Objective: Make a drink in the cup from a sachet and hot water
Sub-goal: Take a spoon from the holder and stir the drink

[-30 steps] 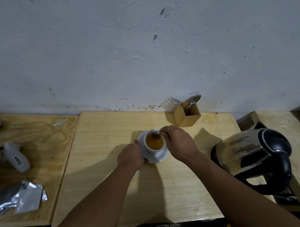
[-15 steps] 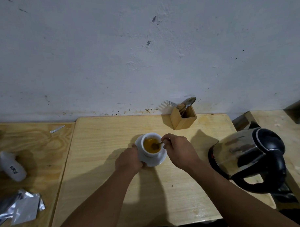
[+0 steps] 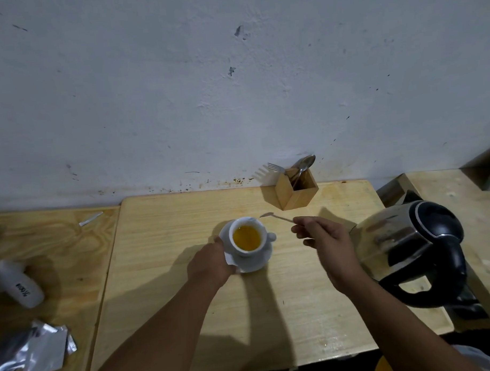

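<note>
Spoon (image 3: 277, 218) level, bowl toward cup (image 3: 247, 236)

The left hand (image 3: 210, 265) hides the near-left rim of the saucer (image 3: 257, 264). The foil sachets (image 3: 36, 356) run off the left edge, and the lettering on the white bottle (image 3: 19, 284) is too blurred to read. The spoon (image 3: 275, 217) is motion-blurred.

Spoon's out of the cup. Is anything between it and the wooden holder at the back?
Nothing visible. The spoon in the right hand is above bare table, with open space up to the holder. The cup is off to its left.
</note>
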